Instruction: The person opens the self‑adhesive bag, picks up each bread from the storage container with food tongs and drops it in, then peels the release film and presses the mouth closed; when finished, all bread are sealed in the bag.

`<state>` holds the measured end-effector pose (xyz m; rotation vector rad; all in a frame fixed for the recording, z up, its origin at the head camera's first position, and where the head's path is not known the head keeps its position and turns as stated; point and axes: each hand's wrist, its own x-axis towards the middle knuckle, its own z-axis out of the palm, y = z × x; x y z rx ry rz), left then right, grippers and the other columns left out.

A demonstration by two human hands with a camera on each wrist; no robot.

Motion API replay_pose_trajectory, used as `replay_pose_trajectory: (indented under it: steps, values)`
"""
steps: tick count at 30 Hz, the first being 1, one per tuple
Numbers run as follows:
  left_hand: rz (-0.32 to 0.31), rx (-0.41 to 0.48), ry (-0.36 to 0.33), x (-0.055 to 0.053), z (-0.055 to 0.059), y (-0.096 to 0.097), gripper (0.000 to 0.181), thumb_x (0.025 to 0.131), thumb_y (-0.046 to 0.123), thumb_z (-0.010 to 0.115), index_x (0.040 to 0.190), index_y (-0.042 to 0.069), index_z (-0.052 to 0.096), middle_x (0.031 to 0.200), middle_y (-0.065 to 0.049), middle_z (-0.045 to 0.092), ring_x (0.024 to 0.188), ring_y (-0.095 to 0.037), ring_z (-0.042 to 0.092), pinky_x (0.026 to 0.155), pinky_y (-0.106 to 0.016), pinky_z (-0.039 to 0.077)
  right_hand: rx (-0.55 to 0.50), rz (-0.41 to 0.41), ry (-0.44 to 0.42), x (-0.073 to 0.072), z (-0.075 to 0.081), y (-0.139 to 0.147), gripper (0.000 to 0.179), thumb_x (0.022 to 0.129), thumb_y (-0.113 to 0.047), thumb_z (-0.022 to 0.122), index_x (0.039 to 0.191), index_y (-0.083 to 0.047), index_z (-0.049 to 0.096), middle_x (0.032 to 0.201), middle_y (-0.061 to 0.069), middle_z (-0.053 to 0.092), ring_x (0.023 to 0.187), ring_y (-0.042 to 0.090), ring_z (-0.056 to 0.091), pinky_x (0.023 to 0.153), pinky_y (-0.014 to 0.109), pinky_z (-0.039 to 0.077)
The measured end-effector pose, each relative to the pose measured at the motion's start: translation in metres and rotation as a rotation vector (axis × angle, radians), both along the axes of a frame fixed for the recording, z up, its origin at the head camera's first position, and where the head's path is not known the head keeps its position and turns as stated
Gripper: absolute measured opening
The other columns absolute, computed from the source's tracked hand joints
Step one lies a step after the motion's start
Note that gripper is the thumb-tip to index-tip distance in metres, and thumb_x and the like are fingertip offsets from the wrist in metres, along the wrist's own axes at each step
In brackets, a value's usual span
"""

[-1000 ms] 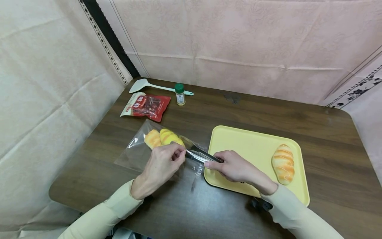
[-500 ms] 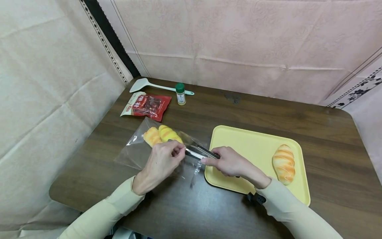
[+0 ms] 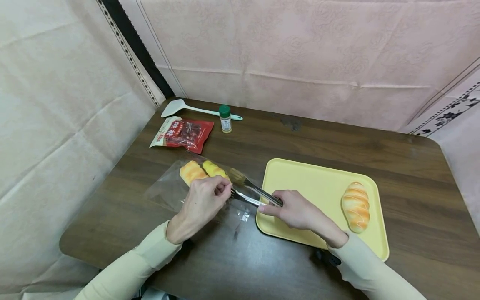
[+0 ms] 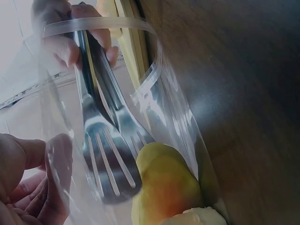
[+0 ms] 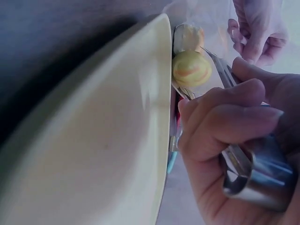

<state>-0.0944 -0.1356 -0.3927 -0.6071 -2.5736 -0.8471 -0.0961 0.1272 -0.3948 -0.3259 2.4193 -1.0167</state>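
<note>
My left hand (image 3: 202, 200) pinches the edge of a clear plastic bag (image 3: 165, 191), holding its mouth up. Inside lie a yellow bread roll (image 3: 213, 168) and, beside it, an orange-topped bread roll (image 3: 192, 171). My right hand (image 3: 294, 210) grips metal tongs (image 4: 96, 123) by the handle end. The tongs' arms stand apart and reach through the bag's mouth. In the left wrist view, their slotted heads are right beside the yellow roll's rounded end. My left hand covers part of the rolls in the head view.
A yellow tray (image 3: 300, 177) under my right forearm bears another bread roll (image 3: 355, 207) at its right end. Behind the bag are a red snack packet (image 3: 187, 134), a green-capped bottle (image 3: 226, 121) and a pale spatula (image 3: 174, 107). Cloth hangs along the table's back and left.
The tongs' arms have spread apart, and my right hand has shifted slightly right and toward me over the last half second. My left hand has stayed nearly still at the bag's edge.
</note>
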Motion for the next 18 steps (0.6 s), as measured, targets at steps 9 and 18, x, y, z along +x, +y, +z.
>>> replay_pose_trajectory:
  steps: [9, 18]
  values:
    - [-0.009, 0.018, 0.030, -0.001, -0.001, 0.001, 0.008, 0.087, -0.002, 0.081, 0.082, 0.004, 0.078, 0.069, -0.003, 0.071, 0.060, -0.006, 0.062, 0.059, -0.023, 0.055, 0.067, -0.069, 0.091, 0.033, 0.005, 0.023, 0.043, 0.098, -0.052, 0.076, 0.081, -0.017, 0.059, 0.065, -0.007, 0.051, 0.062, 0.012, 0.049, 0.060, 0.027, 0.039]
    - [-0.001, 0.028, 0.013, -0.002, -0.001, 0.003, 0.010, 0.087, -0.002, 0.081, 0.081, 0.005, 0.077, 0.067, -0.002, 0.070, 0.060, -0.006, 0.060, 0.059, -0.021, 0.053, 0.148, -0.172, 0.212, 0.078, 0.009, 0.047, 0.038, 0.095, -0.055, 0.079, 0.087, -0.023, 0.061, 0.062, -0.012, 0.049, 0.058, 0.003, 0.044, 0.056, 0.024, 0.037]
